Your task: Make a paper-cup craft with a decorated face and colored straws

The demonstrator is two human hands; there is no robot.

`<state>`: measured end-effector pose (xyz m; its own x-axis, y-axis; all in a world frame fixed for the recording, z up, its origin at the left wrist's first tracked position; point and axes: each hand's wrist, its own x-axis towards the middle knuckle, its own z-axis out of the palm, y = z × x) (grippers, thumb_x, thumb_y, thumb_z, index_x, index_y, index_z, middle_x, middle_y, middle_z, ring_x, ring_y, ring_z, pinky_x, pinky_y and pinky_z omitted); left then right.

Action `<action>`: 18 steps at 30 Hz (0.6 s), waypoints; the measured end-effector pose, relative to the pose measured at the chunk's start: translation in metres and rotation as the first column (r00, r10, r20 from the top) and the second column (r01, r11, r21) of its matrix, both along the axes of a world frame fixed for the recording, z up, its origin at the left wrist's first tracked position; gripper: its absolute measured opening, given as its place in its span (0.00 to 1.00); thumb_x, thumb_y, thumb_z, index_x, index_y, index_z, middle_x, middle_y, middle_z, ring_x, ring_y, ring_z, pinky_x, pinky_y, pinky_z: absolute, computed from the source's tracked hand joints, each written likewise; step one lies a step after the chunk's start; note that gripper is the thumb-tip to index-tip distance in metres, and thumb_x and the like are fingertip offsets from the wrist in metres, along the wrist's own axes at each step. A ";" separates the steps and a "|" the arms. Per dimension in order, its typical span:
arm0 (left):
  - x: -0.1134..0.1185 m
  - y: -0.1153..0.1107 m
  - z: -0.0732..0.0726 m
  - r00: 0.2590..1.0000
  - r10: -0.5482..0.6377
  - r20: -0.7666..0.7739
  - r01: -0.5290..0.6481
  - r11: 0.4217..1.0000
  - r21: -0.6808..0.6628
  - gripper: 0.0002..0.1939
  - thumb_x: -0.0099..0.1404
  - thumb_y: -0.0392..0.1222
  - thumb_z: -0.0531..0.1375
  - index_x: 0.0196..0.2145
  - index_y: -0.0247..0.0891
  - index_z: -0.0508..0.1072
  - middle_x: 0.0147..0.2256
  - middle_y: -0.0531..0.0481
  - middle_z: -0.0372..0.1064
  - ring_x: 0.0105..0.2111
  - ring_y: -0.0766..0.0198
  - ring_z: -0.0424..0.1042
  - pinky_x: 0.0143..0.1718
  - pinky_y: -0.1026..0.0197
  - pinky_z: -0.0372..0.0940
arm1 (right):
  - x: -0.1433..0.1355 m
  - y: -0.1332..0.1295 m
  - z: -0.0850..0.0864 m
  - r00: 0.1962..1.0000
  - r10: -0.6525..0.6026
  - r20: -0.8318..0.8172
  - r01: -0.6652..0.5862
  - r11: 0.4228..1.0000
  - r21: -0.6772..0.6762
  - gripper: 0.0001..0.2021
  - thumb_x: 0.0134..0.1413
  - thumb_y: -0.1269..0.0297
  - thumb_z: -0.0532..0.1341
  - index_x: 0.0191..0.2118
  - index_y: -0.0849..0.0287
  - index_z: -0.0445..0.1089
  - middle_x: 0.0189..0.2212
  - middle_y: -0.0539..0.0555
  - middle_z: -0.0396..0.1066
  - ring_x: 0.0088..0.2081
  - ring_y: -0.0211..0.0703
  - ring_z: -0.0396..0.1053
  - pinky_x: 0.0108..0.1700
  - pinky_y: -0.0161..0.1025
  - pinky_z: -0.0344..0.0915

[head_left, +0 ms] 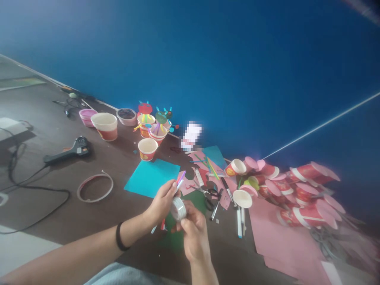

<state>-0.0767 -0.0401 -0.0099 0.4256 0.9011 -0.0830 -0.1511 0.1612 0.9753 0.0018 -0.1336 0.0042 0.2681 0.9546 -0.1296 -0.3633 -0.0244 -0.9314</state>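
My left hand (160,204) is closed around a small bundle of thin coloured strips (181,179); purple, white and red ends stick out above and below the fingers. In my right hand (194,231) is a roll of tape (178,209), gripped at its edge and tilted close to the left hand's fingers. Whether tape is stuck to the strips is too blurred to tell. Below the hands lies a dark green sheet (175,239). Beyond them is a bright blue sheet (154,176), and black-handled scissors (209,198) lie to the right.
Paper cups with figures (145,118) and a plain cup (147,149) stand at the back. At left lie a glue gun (69,150) with its cable and a ring-shaped band (95,188). Several red cups (303,194) and pink sheets (267,233) fill the right, against a blue wall (208,71).
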 end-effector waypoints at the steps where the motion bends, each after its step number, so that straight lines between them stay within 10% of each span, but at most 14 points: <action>1: 0.000 0.000 0.001 1.000 -0.002 0.004 0.002 1.000 -0.003 0.18 0.65 0.51 0.48 0.23 0.38 0.59 0.21 0.57 0.53 0.21 0.70 0.53 0.22 0.67 0.51 | 0.000 0.000 0.000 1.000 -0.001 -0.002 0.002 1.000 0.012 0.08 0.42 0.70 0.56 0.29 0.60 0.71 0.29 0.49 0.58 0.25 0.33 0.55 0.23 0.30 0.61; 13: -0.001 -0.001 0.014 0.988 -0.015 0.153 0.061 0.954 -0.295 0.15 0.58 0.51 0.56 0.22 0.37 0.60 0.19 0.59 0.54 0.17 0.72 0.53 0.18 0.67 0.49 | 0.004 -0.006 0.002 0.969 -0.001 0.248 -0.005 1.000 0.026 0.14 0.48 0.73 0.55 0.42 0.58 0.68 0.31 0.50 0.65 0.22 0.32 0.62 0.24 0.31 0.64; 18: -0.003 0.002 0.011 0.987 -0.021 0.161 0.082 0.921 -0.381 0.14 0.55 0.50 0.58 0.23 0.36 0.62 0.19 0.58 0.56 0.17 0.72 0.55 0.20 0.67 0.50 | 0.021 -0.013 0.009 0.723 -0.094 0.685 -0.024 0.987 0.161 0.14 0.55 0.72 0.57 0.47 0.55 0.67 0.38 0.55 0.70 0.35 0.42 0.71 0.37 0.39 0.69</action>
